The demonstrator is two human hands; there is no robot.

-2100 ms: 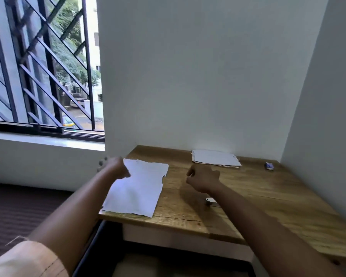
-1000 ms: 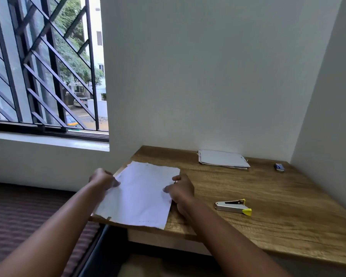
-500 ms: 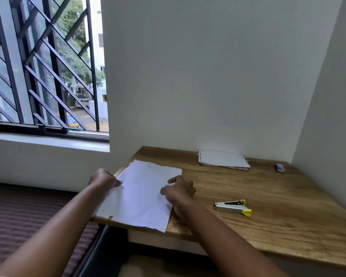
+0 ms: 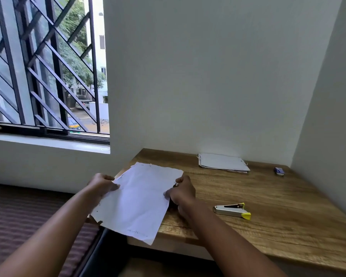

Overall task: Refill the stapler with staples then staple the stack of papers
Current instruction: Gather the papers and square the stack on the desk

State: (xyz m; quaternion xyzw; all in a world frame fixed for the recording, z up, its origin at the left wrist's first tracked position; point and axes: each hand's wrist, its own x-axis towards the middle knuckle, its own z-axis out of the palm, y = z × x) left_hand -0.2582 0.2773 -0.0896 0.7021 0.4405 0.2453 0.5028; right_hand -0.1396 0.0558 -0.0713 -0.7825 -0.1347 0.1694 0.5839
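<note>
- Squaring-up step, by the look of it: left hand (image 4: 102, 183) pinching the left edge of the stack of papers (image 4: 137, 198), right hand (image 4: 181, 191) gripping the right edge.
- Stack sitting at the near left corner of the wooden desk (image 4: 268, 212), bottom corner hanging off the edge.
- Stapler (image 4: 231, 210) lying right of the stack, near but not touching, closed; loaded or not, can't tell.
- Next up, probably: freeing the right hand, grabbing the stapler, lining it up on a corner.
- Small blue box (image 4: 279, 171) way off at the desk's far right, likely staples, contents hidden.
- Second paper pile (image 4: 222, 162) at the back.
</note>
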